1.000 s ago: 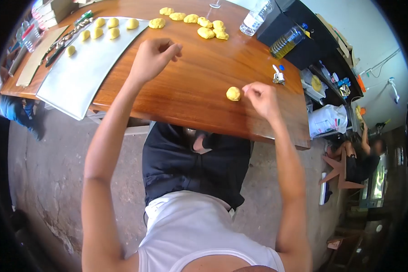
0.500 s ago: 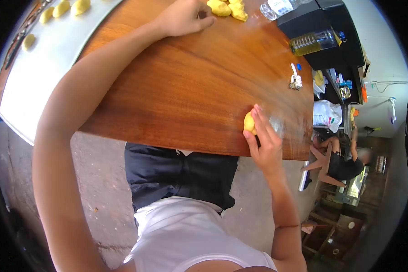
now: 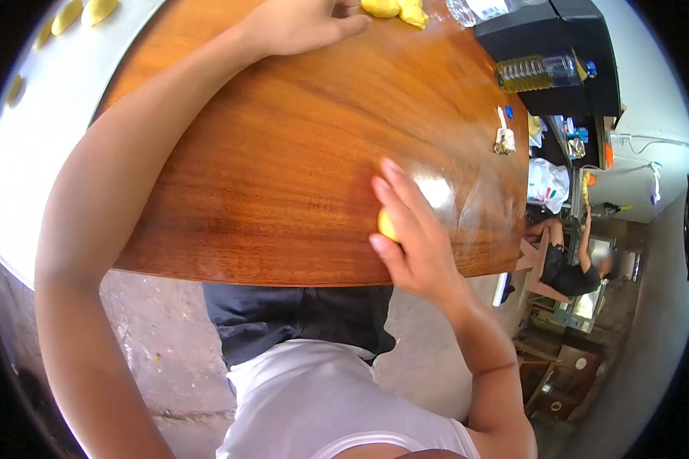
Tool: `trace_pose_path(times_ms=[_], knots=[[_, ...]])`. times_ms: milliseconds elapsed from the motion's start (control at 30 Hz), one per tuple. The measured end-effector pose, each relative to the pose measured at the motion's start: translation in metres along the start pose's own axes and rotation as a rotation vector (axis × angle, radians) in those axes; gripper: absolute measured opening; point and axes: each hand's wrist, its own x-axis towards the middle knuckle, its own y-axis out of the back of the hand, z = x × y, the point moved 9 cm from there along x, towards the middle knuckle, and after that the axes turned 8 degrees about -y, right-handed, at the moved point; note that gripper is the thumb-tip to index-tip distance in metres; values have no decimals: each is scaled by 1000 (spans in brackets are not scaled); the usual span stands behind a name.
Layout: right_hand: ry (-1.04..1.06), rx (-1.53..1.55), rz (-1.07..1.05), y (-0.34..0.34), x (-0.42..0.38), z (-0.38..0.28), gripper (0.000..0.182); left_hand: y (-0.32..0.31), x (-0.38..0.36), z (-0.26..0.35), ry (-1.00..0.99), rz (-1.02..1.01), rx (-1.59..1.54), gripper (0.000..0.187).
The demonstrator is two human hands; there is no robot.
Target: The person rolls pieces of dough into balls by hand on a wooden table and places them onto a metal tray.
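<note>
My right hand is cupped over a small yellow dough ball on the brown wooden table, near its front edge. Palm and fingers hide most of the ball. My left hand rests on the far part of the table, its thumb stretched out and its other fingers partly cut off by the top of the view. Just beyond that thumb lie irregular yellow dough lumps; I see nothing held in the left hand.
On the left, a pale metal tray carries several yellow dough pieces. A bottle of yellowish oil and a clear plastic bottle lie at the back right by a black box. Another person sits farther off.
My right hand has moved left with the dough ball and now covers more of it. My left hand stays by the dough lumps. The view has shifted slightly.
</note>
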Motion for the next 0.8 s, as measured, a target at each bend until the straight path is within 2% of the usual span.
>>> trace_pose_path(times_ms=[100, 200, 267, 367, 433, 533, 600, 667, 700, 767, 800], knots=[[-76, -111, 35, 19, -29, 49, 56, -6, 0, -2, -24, 2, -26, 30], [-167, -286, 164, 34, -1, 82, 58, -12, 0, 0, -83, -16, 14, 30], [-111, -270, 283, 34, 45, 83, 59, -13, 0, 5, -108, -24, 46, 29], [-117, -244, 301, 17, 86, 59, 60, -11, -3, 6, -71, -79, 124, 30], [55, -172, 157, 0, 79, 13, 63, -12, -3, 3, 13, -132, 168, 31], [56, 26, 20, -1, 20, -8, 55, -12, -4, 10, -29, -128, 165, 32], [-95, 27, 72, 5, -24, 22, 50, -13, -2, 10, -67, -132, 179, 32], [-133, -111, 88, 21, -42, 53, 49, -16, -3, 8, -116, -147, 185, 32], [-137, -111, 83, 27, -38, 64, 49, -16, -3, 6, -102, -131, 195, 32], [-137, -381, 149, 41, -10, 91, 49, -19, -2, 9, -105, -118, 196, 32], [-121, -371, 208, 43, 11, 96, 51, -19, -3, 8, -82, -120, 190, 31]])
